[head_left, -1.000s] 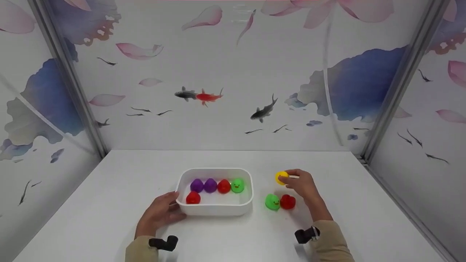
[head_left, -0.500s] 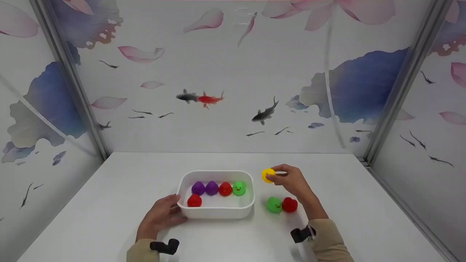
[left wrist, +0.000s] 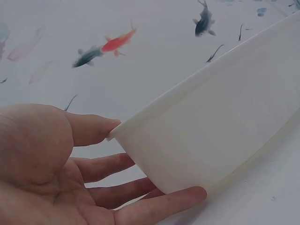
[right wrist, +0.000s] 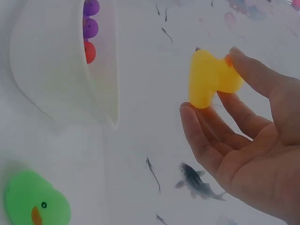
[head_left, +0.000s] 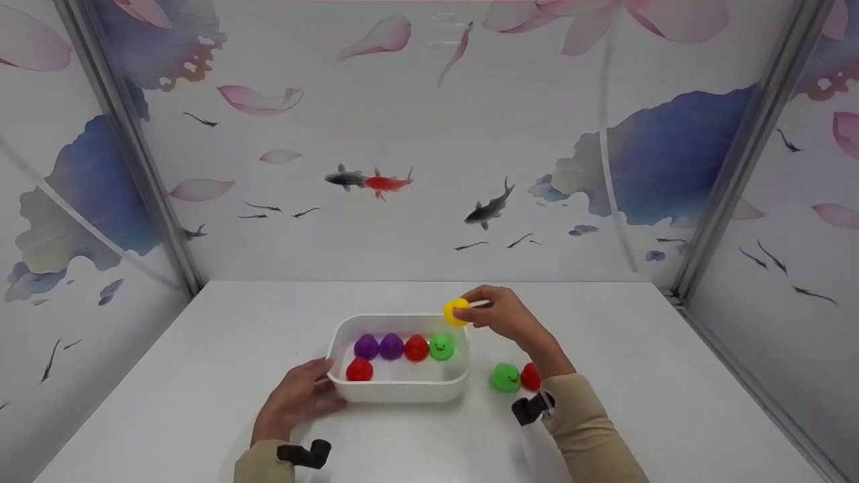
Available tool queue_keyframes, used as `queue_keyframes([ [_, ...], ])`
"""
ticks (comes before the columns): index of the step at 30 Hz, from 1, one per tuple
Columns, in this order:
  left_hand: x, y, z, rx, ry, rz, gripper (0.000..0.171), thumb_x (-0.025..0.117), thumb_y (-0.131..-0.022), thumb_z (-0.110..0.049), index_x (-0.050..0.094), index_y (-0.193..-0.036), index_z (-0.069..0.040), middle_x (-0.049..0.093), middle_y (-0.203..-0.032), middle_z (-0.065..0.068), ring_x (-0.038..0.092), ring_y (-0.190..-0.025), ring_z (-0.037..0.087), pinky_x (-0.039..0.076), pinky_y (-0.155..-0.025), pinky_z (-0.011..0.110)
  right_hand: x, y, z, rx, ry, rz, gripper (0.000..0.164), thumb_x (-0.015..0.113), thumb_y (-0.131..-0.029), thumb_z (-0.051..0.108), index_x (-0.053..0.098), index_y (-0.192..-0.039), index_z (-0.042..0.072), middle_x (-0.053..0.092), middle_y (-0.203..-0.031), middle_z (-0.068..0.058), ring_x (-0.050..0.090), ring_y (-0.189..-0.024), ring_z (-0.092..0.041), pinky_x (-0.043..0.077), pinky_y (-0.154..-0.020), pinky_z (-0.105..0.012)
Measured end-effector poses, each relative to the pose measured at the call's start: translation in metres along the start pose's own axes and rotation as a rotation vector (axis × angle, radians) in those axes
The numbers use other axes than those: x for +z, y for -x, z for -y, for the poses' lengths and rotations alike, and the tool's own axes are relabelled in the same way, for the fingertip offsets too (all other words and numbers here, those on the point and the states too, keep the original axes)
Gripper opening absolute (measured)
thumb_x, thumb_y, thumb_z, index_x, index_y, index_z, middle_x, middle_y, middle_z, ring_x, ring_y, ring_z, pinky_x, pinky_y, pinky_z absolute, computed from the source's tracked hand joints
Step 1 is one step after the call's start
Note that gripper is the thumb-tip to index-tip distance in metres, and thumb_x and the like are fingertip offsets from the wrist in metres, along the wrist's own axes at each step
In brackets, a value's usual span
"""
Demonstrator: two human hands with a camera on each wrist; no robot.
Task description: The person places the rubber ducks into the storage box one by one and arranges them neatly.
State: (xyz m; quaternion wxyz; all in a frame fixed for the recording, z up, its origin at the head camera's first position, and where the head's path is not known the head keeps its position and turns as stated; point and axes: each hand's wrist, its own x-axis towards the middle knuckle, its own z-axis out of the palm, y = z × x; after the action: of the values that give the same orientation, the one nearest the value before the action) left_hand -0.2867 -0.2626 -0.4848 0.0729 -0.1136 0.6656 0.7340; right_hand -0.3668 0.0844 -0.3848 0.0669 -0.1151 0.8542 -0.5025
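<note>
In the head view my right hand (head_left: 502, 315) pinches a yellow rubber duck (head_left: 453, 312) between thumb and fingertips, raised over the back right corner of a white plastic box (head_left: 399, 391). My left hand (head_left: 295, 397) holds the box by its left end, thumb at the rim and fingers along the outer wall, as the left wrist view shows. In the box's back row sit two purple ducks (head_left: 391, 347), a red duck (head_left: 416, 348) and a green duck (head_left: 441, 347). Another red duck (head_left: 360, 369) lies at its front left.
On the white table (head_left: 262, 322), right of the box, a green duck (head_left: 504, 378) sits beside a red duck (head_left: 530, 376), which my right forearm partly hides. Patterned panels (head_left: 402, 235) wall the table at the back and sides.
My right hand has carried the yellow duck left and upward, from above the loose ducks to the box's back right corner. The left hand keeps its place on the box.
</note>
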Motion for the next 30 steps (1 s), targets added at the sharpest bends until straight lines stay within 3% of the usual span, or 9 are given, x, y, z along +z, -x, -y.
queue_keyframes([
  [7,0.001,0.002,0.000,0.005,0.005,0.007,0.057,0.047,-0.107,-0.024,0.031,-0.152,0.007,0.033,-0.153,0.037,0.039,-0.141,0.053,0.054,-0.101,0.057,0.018,-0.005,0.018,-0.042,0.012,0.038,0.032,0.078,-0.088,0.031,0.071,-0.115,0.016,0.068,-0.123,-0.004,0.067,-0.110,-0.021,0.061,-0.097,-0.036],
  [16,0.000,0.000,-0.002,-0.006,0.025,0.004,0.058,0.046,-0.107,-0.023,0.028,-0.152,0.007,0.031,-0.154,0.037,0.036,-0.142,0.054,0.050,-0.105,0.061,0.049,-0.006,0.030,-0.061,-0.052,0.090,0.033,0.078,-0.088,0.032,0.071,-0.116,0.014,0.067,-0.125,-0.006,0.067,-0.110,-0.021,0.060,-0.097,-0.037],
  [23,-0.002,-0.001,-0.001,-0.002,0.011,0.003,0.057,0.047,-0.107,-0.024,0.031,-0.152,0.006,0.034,-0.153,0.035,0.040,-0.141,0.052,0.052,-0.103,0.059,0.070,-0.011,0.027,-0.034,-0.060,0.113,0.031,0.078,-0.088,0.028,0.071,-0.114,0.013,0.070,-0.120,-0.007,0.070,-0.105,-0.022,0.061,-0.095,-0.037],
  [30,-0.001,-0.001,0.002,-0.001,0.014,-0.001,0.056,0.048,-0.106,-0.024,0.032,-0.151,0.006,0.036,-0.153,0.035,0.042,-0.139,0.051,0.054,-0.102,0.056,0.088,-0.017,0.017,-0.006,-0.012,0.120,0.029,0.079,-0.087,0.028,0.073,-0.110,0.012,0.072,-0.110,-0.008,0.069,-0.104,-0.033,0.062,-0.094,-0.038],
])
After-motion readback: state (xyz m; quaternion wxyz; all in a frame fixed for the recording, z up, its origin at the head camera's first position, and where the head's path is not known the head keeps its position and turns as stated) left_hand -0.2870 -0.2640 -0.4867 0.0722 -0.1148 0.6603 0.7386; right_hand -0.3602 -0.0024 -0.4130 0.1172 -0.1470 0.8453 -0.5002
